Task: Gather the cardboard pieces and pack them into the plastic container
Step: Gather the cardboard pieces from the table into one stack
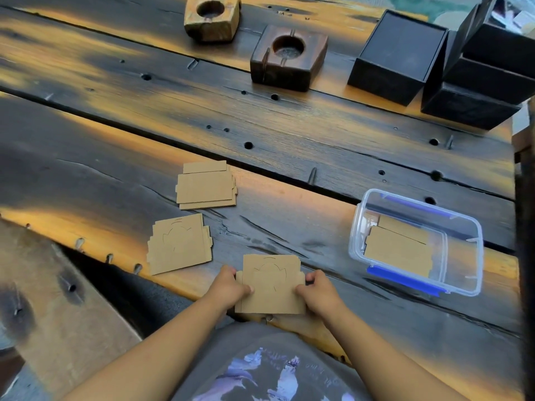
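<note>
A stack of brown cardboard pieces (270, 285) lies at the table's near edge, gripped from both sides: my left hand (228, 287) pinches its left edge, my right hand (318, 292) its right edge. A second cardboard stack (179, 247) with a cut-out outline lies to the left. A third stack (206, 185) sits farther back. The clear plastic container (356, 227) with blue clips stands open to the right, and cardboard pieces (398, 250) lie flat inside it.
Two wooden blocks with round hollows (212, 17) (289, 57) and several black boxes (401, 56) stand along the far side of the dark plank table (289, 134). A wooden bench (58, 299) runs at the lower left.
</note>
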